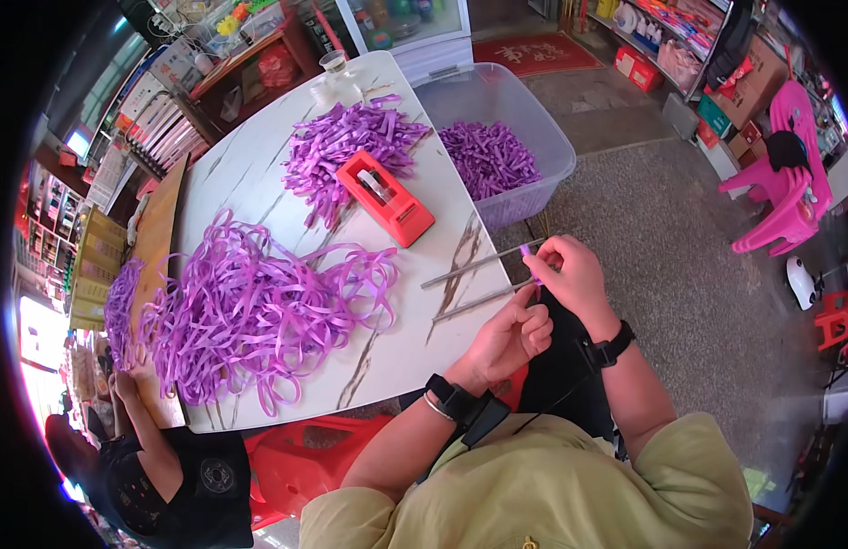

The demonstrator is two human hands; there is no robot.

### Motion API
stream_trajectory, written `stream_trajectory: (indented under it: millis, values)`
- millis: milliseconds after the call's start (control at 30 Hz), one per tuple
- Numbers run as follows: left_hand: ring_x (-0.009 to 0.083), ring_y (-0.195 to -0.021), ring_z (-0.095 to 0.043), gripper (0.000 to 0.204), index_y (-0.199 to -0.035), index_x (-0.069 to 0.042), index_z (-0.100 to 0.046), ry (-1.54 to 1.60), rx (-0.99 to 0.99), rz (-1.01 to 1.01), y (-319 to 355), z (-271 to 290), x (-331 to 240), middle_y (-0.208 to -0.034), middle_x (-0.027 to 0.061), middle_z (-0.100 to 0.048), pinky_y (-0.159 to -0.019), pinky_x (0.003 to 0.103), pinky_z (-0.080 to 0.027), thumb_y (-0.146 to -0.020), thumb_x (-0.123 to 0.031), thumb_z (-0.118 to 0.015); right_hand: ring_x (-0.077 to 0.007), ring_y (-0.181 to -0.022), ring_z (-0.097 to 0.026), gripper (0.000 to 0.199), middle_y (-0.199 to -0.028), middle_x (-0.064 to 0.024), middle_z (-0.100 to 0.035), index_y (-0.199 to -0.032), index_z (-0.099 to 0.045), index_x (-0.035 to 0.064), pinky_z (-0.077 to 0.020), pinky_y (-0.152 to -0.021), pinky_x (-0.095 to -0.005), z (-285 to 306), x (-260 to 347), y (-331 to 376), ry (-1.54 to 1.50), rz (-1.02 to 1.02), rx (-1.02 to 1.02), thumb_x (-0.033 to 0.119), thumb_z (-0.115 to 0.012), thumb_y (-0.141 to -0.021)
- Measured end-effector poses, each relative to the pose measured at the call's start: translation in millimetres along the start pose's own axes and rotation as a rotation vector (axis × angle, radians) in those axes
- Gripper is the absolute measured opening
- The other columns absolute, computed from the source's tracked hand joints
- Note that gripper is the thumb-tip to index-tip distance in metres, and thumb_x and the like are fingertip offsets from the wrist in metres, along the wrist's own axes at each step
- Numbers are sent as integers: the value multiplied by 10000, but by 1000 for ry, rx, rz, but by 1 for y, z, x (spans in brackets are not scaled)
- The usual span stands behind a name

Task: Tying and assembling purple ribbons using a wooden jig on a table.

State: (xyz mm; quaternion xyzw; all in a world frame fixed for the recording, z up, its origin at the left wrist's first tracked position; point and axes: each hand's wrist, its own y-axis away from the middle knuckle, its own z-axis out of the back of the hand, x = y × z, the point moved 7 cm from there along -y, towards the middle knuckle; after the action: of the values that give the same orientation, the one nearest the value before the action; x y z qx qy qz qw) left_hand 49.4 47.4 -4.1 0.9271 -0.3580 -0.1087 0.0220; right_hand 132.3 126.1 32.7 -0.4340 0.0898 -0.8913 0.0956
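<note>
Purple ribbon (526, 251), a short, smooth strip, is pinched between the thumb and fingertips of the right hand (570, 271), where it meets the upper of two slim metal rods; whether it wraps right around is too small to tell. Just beside it, the left hand (513, 340) is half curled, its fingertips close to the end of the lower rod (483, 302); whether it grips anything cannot be told. Both rods, straight, grey and roughly parallel, jut out over the edge of the worktop (410, 361), a pale slab with dark, marble-like veins. Beyond the rods, ahead and to the left of the hands, stands a boxy red plastic tape dispenser (385, 199) with a pale roll set in its top. Farther left of the hands spreads a loose, tangled heap of long, flat ribbon loops (259, 311) with a soft sheen. Past the dispenser lies a dense mound of short folded strips (346, 151). Ahead of the right hand, off the worktop's edge, a translucent plastic tub (559, 157) with rounded corners holds many more short purple pieces (491, 157).
</note>
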Motion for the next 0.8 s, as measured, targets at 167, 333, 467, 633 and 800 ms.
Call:
stream_trajectory:
  millis: [167, 333, 467, 633, 800]
  values:
    - [124, -594, -337, 327, -1149, -166, -389, 27, 9, 5, -1, 0, 2, -631, -7, -300, -574, 246, -312, -832, -86, -382, -104, -554, -497, 248, -597, 10, -508, -711, -585, 50, -382, -508, -238, -12, -37, -2, -318, -140, 101, 289, -647, -728]
    - [123, -595, -340, 324, -1157, -171, -389, -12, -9, -5, 1, 0, -1, -627, -10, -301, -575, 247, -314, -841, -101, -390, -44, -562, -459, 184, -624, 70, -503, -752, -601, 96, -325, -486, -203, -33, -52, 4, -710, -578, 421, 279, -623, -757]
    - [122, -613, -366, 364, -1143, -183, -353, 20, 2, 14, 0, -2, 1, -629, -5, -320, -573, 235, -330, -803, -57, -376, -63, -613, -478, 105, -694, 56, -544, -789, -567, 153, -333, -539, -191, -60, -73, 19, -1122, -851, 640, 253, -596, -787]
    - [121, -601, -363, 382, -1164, -187, -354, 26, 3, 8, 0, -1, 1, -619, -7, -317, -569, 232, -329, -806, -57, -377, -95, -697, -526, 194, -723, 40, -549, -868, -581, 122, -417, -622, -226, -90, -72, 33, -1345, -938, 686, 308, -578, -812]
    - [118, -597, -360, 382, -1172, -187, -356, 39, 13, 12, -2, -4, 1, -618, -9, -314, -567, 231, -329, -812, -60, -374, -135, -776, -548, 255, -838, 1, -569, -995, -536, 90, -453, -722, -276, -122, -77, 35, -1971, -641, 727, 290, -544, -836]
